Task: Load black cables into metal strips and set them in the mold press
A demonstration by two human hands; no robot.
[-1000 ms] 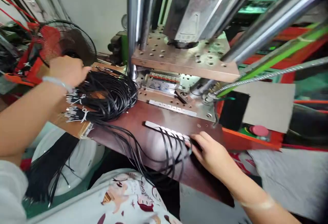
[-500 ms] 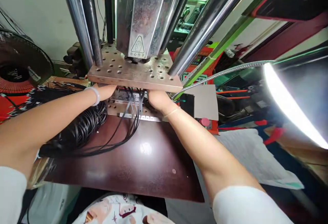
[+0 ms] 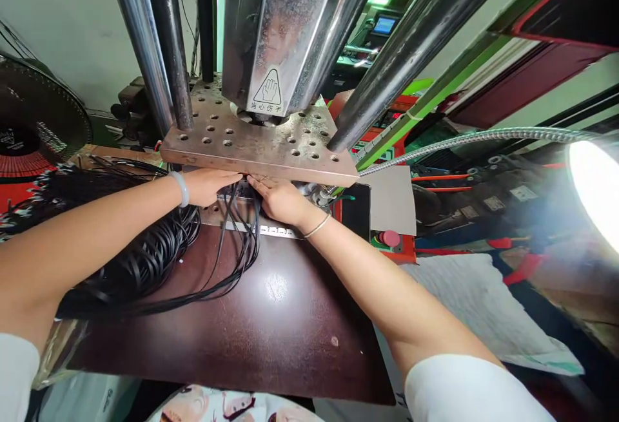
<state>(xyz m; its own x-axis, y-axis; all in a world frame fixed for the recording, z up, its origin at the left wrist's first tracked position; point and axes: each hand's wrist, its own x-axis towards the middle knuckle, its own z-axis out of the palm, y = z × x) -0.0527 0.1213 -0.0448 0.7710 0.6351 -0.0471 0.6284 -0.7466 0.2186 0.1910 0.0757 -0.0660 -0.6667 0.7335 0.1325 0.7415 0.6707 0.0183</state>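
Under the drilled metal press plate (image 3: 261,161), both hands reach in over a metal mould block, mostly hidden. My left hand (image 3: 207,186) comes from the left with its fingers stretched out toward the middle, fingertips by the black cables (image 3: 246,241). From the right, my right hand (image 3: 281,201) points its extended, slightly parted fingers at the same spot, touching or just above the cable ends. The fingertips of both hands nearly meet. Those cables hang out of the mould and curve left across the brown board (image 3: 271,338). What lies under the fingers is hidden.
Steel columns (image 3: 181,42) and a ram with a hand-warning sign (image 3: 267,90) stand above. A big heap of black cables (image 3: 140,248) lies left, near a fan (image 3: 39,119). A red button (image 3: 389,238), a bright lamp (image 3: 594,190) and a white cloth (image 3: 488,306) are right.
Both hands have drawn closer together and out toward me from deeper beneath the plate. Their fingers now show near the cables. The view has shifted slightly.
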